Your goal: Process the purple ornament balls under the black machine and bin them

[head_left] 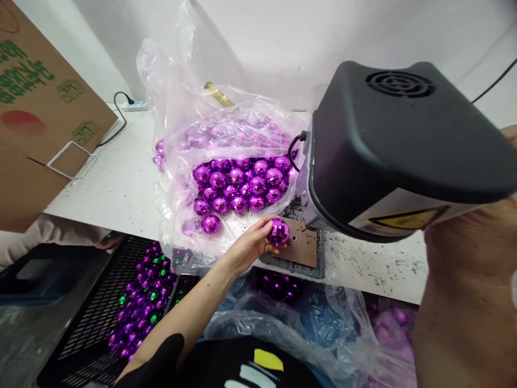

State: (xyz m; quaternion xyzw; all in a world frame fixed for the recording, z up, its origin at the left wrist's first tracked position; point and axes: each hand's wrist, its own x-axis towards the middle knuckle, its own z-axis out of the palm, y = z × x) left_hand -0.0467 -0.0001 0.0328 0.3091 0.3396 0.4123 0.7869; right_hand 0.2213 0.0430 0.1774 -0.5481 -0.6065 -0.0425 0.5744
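Observation:
My left hand [254, 242] is closed around a shiny purple mirror-faceted ball [278, 231], thumb across its side. The ball is over a brown board [302, 249] on a dark base plate, beside the nose of a black-housed machine [404, 134]. Behind my hand, many similar purple balls [236, 176] lie in an open clear plastic bag [173, 215]; one loose purple ball [210, 223] rests at its near edge. A large blurred stretch of skin [464, 291], apparently my right arm, fills the right edge; its hand and fingers are hidden by the machine.
A cardboard box [40, 108] stands at the left, near a white wire stand [72, 160]. Below the table [109, 178], a black crate [86, 318] holds small purple and green balls. Another person's sleeve [52, 231] shows at left. Plastic film [323, 318] hangs before my lap.

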